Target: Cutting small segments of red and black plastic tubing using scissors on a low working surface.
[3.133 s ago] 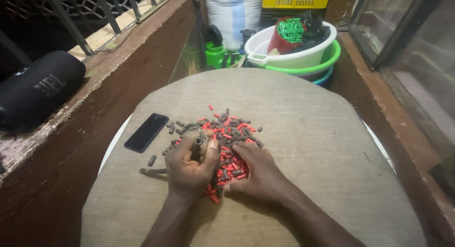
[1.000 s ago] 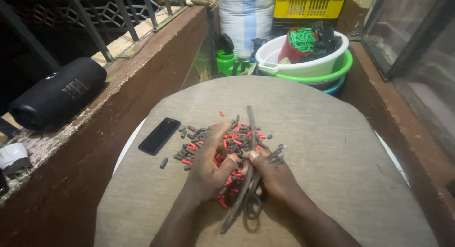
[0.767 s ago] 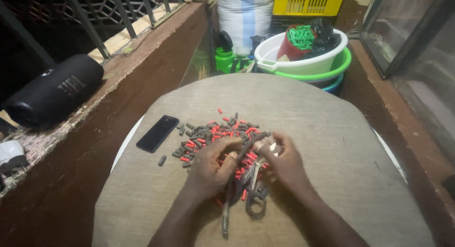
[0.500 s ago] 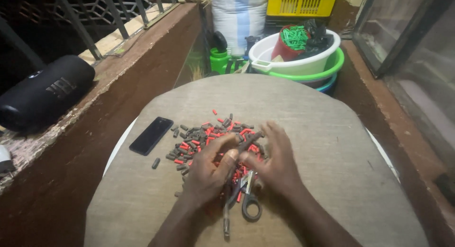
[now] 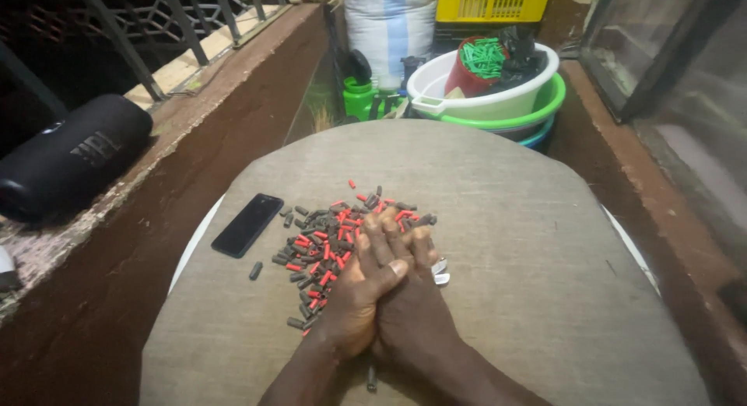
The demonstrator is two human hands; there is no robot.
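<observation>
Matt woven cloth (image 5: 506,219) covers the round table, under small plastic-looking red and grey pieces (image 5: 327,242) and a glossy black phone (image 5: 247,224).

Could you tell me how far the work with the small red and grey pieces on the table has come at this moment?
Done: nothing looks sorted; the red and grey pieces lie in one mixed pile on the cloth-covered table.
In hand: the left hand and right hand press together over the pile's edge, with a metal tool barely showing under them.
Left: apparently the whole pile and a few stray pieces near the phone.

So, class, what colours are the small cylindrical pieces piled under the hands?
Red and dark grey small cylindrical pieces, clearest in the head view.
</observation>
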